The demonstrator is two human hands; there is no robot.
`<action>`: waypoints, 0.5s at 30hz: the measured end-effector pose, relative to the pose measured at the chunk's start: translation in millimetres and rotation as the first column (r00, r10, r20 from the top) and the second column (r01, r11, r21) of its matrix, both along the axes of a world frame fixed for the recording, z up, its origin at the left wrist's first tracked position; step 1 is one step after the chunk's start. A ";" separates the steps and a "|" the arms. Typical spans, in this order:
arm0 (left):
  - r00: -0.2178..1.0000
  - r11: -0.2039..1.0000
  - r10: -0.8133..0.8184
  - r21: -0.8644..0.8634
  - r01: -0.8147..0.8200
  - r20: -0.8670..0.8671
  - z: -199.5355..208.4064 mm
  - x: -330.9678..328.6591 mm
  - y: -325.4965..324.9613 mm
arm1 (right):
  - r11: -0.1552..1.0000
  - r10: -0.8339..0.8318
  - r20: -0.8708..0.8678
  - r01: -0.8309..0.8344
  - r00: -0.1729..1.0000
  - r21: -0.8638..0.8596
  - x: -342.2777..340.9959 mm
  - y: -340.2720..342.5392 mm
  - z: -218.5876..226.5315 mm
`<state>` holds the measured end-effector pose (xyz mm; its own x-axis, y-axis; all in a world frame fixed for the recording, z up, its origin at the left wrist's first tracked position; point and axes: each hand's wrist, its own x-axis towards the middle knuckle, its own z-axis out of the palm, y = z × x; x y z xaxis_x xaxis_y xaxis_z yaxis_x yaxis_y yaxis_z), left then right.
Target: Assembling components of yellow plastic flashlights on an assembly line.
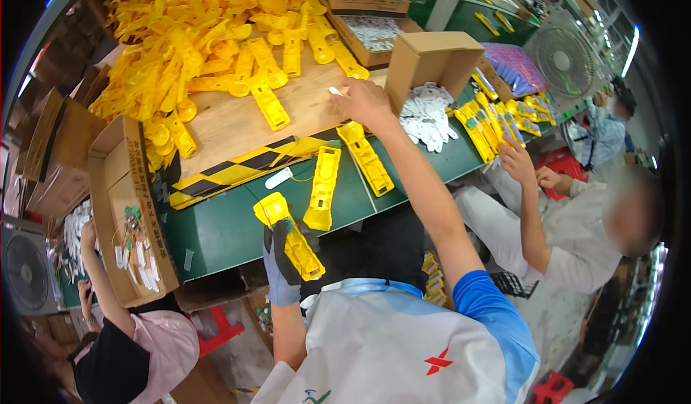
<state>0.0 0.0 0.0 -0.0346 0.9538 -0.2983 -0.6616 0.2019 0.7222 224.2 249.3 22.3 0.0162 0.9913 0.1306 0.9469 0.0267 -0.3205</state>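
Note:
My left hand (283,254), in a dark glove with a pale cuff, is closed around a long yellow plastic housing (302,249) near the table's front edge. My right hand (363,103), bare, reaches out to the wooden board and pinches a small white piece (335,91); its exact kind is too small to tell. Between my hands, two more yellow housings (322,188) lie on the green table. A white oval part (278,178) with a thin wire lies beside them. One yellow housing (270,106) rests on the board.
A big heap of yellow housings (194,37) covers the wooden board (223,119), edged with striped tape. White parts (428,116) spill from a cardboard box (440,55) at right. Another carton (137,209) stands left. Co-workers sit on both sides; one person's hand (517,160) is at right.

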 end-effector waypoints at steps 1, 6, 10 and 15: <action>1.000 1.000 0.019 0.006 -0.019 0.012 1.1 -5.5 3.3 | 0.980 0.040 -0.170 -0.006 0.985 0.197 3.4 -16.4 1.7; 0.998 1.000 0.019 0.013 -0.019 -0.053 -2.8 5.1 -2.6 | 0.976 0.025 -0.268 0.034 0.963 0.214 81.9 -118.2 16.1; 0.998 0.999 0.016 -0.033 -0.018 -0.053 -5.8 8.5 6.1 | 0.975 0.032 -0.076 -0.015 0.997 0.220 108.0 -130.3 -0.6; 0.999 0.999 -0.050 -0.018 0.050 -0.008 -2.7 16.0 16.4 | 0.972 0.102 -0.004 -0.099 0.995 0.215 129.2 -122.7 -8.5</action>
